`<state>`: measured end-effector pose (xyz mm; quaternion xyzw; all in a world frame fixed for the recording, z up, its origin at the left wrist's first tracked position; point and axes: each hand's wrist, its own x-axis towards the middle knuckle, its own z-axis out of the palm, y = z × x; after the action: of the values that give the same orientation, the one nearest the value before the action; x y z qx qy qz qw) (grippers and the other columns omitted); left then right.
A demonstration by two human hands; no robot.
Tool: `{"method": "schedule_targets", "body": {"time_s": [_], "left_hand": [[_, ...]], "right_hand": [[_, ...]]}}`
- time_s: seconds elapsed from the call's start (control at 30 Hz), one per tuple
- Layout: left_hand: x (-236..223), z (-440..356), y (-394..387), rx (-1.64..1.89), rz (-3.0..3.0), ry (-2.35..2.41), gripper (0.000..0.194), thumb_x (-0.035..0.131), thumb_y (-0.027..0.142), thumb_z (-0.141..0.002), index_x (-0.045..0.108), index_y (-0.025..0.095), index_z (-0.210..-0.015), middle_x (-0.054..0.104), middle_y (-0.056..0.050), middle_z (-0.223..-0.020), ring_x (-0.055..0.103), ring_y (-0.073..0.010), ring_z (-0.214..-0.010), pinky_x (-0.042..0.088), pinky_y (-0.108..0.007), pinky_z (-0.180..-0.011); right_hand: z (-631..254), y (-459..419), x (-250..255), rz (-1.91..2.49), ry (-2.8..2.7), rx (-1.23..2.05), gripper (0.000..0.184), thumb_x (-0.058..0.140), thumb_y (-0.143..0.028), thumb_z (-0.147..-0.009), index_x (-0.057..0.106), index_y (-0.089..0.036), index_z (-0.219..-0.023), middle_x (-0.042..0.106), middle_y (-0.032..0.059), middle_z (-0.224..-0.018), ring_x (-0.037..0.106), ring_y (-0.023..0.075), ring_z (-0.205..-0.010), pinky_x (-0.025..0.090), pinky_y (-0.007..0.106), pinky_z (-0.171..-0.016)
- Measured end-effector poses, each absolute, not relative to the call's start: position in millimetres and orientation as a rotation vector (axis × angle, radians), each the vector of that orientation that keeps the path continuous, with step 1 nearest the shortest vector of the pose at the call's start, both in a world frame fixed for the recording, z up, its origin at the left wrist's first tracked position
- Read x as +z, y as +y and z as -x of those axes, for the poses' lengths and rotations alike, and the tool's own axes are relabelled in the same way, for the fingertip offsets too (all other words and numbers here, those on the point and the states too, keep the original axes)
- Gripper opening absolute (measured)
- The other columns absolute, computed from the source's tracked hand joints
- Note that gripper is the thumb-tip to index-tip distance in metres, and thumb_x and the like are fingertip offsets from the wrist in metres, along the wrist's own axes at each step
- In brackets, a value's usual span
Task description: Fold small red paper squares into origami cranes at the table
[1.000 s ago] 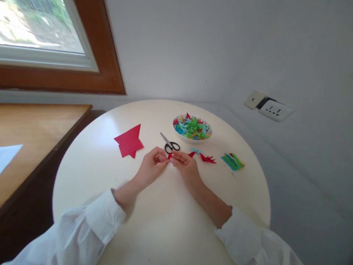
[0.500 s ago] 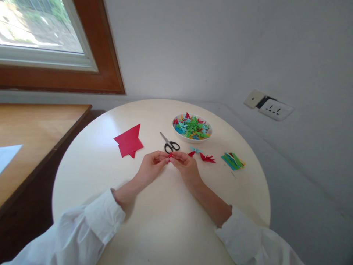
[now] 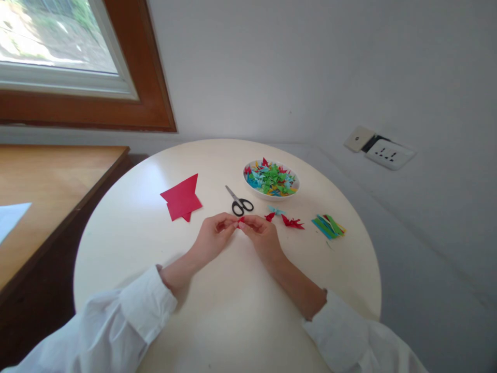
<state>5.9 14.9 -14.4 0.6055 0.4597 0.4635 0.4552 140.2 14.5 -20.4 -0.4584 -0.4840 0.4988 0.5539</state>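
My left hand and my right hand meet at the middle of the round white table. Both pinch a tiny piece of red folded paper between their fingertips, just above the tabletop. Black-handled scissors lie closed right behind the hands. Small folded paper figures, red and light blue, lie just right of my right hand. Red paper sheets lie behind and left of my left hand.
A white bowl heaped with several coloured folded paper figures stands at the back of the table. Green, blue and yellow paper strips lie at the right. A wooden desk with a white sheet adjoins on the left. A wall socket sits at right.
The hands have stayed in place; only the fingertips have shifted slightly around the red paper.
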Motion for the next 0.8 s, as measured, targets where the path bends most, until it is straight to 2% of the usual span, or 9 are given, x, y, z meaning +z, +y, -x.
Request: {"method": "schedule_targets", "body": {"time_s": [0.2,0.6,0.73,0.8], "left_hand": [[-10.8,-7.7,15.4,1.242,-1.412,1.136,0.011,0.062,0.025,-0.070,0.061,0.014,-0.073,0.061,-0.002,-0.065,0.055,-0.0127,-0.062,0.043,-0.023,-0.058],[-5.8,-7.8,14.7,1.217,-1.328,1.070,0.016,0.066,0.028,-0.067,0.060,0.014,-0.072,0.063,-0.003,-0.072,0.058,-0.0129,-0.067,0.044,-0.024,-0.064],[-4.3,-7.0,15.0,1.201,-1.296,1.033,0.023,0.068,0.029,-0.065,0.063,0.015,-0.082,0.060,0.001,-0.064,0.056,-0.0119,-0.062,0.044,-0.024,-0.062],[-4.4,-6.6,15.8,1.183,-1.300,1.044,0.023,0.069,0.029,-0.064,0.066,0.014,-0.082,0.062,-0.001,-0.065,0.057,-0.0128,-0.063,0.044,-0.025,-0.063]], "right_hand": [[-139.7,14.0,-21.1,1.148,-1.177,1.128,0.020,0.068,-0.029,-0.060,0.066,-0.018,-0.077,0.069,0.0040,-0.078,0.062,0.0162,-0.072,0.049,0.029,-0.066],[-141.8,9.8,-17.7,1.225,-1.376,0.968,0.014,0.062,-0.031,-0.068,0.062,-0.017,-0.069,0.066,0.0036,-0.074,0.058,0.0149,-0.065,0.045,0.026,-0.058],[-141.5,8.3,-17.0,1.220,-1.422,0.963,0.014,0.061,-0.032,-0.069,0.061,-0.018,-0.068,0.065,0.0031,-0.072,0.056,0.0142,-0.061,0.044,0.025,-0.054],[-141.7,8.0,-17.4,1.207,-1.450,0.967,0.013,0.060,-0.031,-0.070,0.060,-0.018,-0.068,0.065,0.0033,-0.073,0.056,0.0143,-0.063,0.043,0.025,-0.055]]}}
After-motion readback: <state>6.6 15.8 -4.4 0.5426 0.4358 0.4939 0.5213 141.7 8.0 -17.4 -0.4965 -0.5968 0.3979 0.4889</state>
